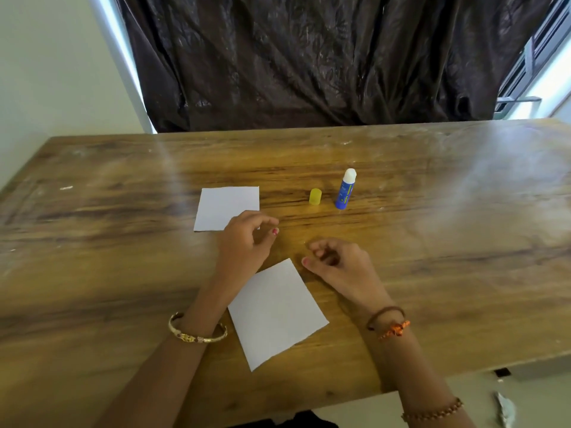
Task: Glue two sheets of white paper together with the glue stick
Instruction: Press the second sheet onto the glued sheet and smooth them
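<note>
Two white paper sheets lie apart on the wooden table (432, 242). The far sheet (224, 205) lies flat left of centre; the near sheet (276, 313) lies turned at an angle between my forearms. A blue glue stick (344, 193) stands upright with its white glue exposed. Its yellow cap (315, 197) stands just to its left. My left hand (247, 242) hovers over the far sheet's near right corner, fingers loosely curled, holding nothing. My right hand (336, 264) rests beside the near sheet's far corner, fingers curled and also holding nothing.
A dark plastic sheet (309, 63) hangs behind the table's far edge. The table's near edge runs under my forearms. A crumpled scrap (505, 409) lies on the floor at lower right. A window frame (537, 57) shows at upper right.
</note>
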